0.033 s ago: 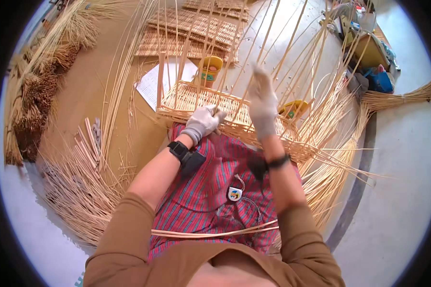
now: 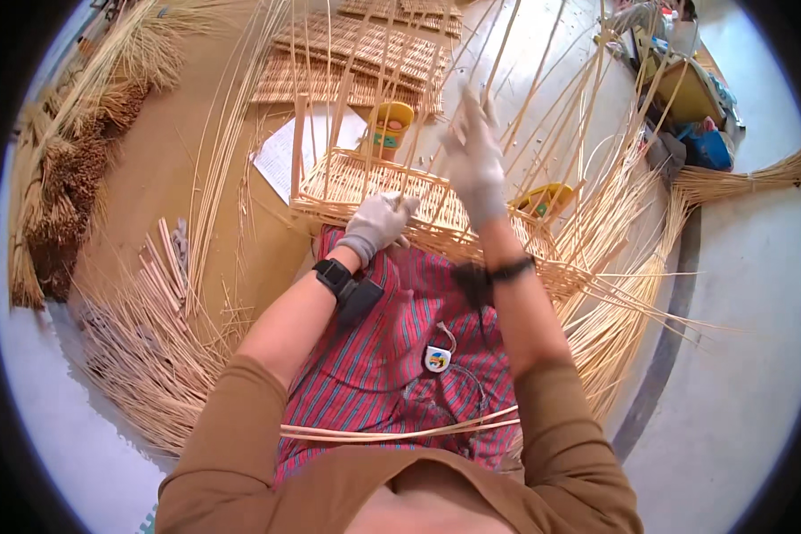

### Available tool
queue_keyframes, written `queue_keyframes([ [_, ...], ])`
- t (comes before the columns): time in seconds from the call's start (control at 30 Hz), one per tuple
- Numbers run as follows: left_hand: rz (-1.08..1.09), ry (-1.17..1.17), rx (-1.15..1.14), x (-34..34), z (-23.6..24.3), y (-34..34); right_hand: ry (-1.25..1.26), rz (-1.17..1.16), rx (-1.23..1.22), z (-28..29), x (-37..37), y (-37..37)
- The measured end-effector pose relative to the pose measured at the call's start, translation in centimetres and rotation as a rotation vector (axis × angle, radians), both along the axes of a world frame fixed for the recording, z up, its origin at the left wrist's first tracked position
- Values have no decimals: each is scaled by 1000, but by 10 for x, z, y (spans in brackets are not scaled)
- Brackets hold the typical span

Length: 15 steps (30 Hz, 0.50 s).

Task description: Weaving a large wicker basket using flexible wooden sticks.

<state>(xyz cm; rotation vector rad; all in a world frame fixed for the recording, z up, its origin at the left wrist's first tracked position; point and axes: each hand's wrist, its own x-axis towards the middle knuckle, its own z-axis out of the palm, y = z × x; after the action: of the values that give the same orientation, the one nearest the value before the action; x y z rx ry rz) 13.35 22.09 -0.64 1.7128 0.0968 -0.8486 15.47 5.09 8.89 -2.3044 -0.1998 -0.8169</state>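
A rectangular wicker basket (image 2: pixel 347 178), partly woven, lies across my lap on a red striped cloth (image 2: pixel 374 329). Long thin canes (image 2: pixel 383 71) stand up from its weave. My left hand (image 2: pixel 378 221), in a pale work glove, is closed on the basket's near edge; its fingers hide exactly what they pinch. Above the weave, my right hand (image 2: pixel 476 165), gloved too, is raised among the upright canes. Its fingers are spread, somewhat blurred, and no held thing shows in them. Loose canes trail from the basket's right end.
Woven wicker panels (image 2: pixel 356 62) lie at the back. Cane bundles fill the left side (image 2: pixel 71 169) and right side (image 2: pixel 632 311). A paper sheet (image 2: pixel 280 156) and a yellow container (image 2: pixel 390 125) sit behind the basket. A small white tape measure (image 2: pixel 437 360) rests on the cloth.
My right hand has shifted slightly left and its fingers have spread apart. My left hand stays at the basket's near edge.
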Motion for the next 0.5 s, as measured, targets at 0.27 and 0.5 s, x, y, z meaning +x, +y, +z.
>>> queue_keyframes([
  [0.27,56,-32,-56,-2,5,-6,-39,-360,1282,-98,-118,-45],
  [0.5,342,-34,-39,-10,8,-45,-16,-302,1533,-98,-133,-31],
])
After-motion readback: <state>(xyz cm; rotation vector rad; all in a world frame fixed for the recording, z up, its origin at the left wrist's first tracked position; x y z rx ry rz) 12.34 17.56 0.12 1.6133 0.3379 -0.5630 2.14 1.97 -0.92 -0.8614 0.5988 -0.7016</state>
